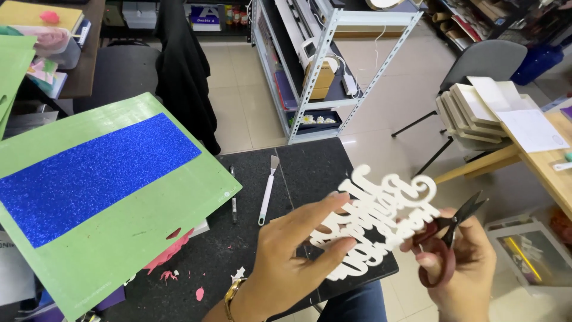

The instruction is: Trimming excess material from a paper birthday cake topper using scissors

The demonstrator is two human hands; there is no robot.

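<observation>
Left hand (286,256) pinches the white script-lettering cutout (372,223) over the black table (310,167), right hand (462,265) grips red-handled scissors (444,238), blades parted, beside a blue glitter sheet (89,176) on its green mat (137,232).

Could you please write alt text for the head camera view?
A left hand holds a white cut-out of script lettering while the right hand holds red-handled scissors beside it. On the black board lie a spatula and a green mat bearing blue glitter sheet.
</observation>
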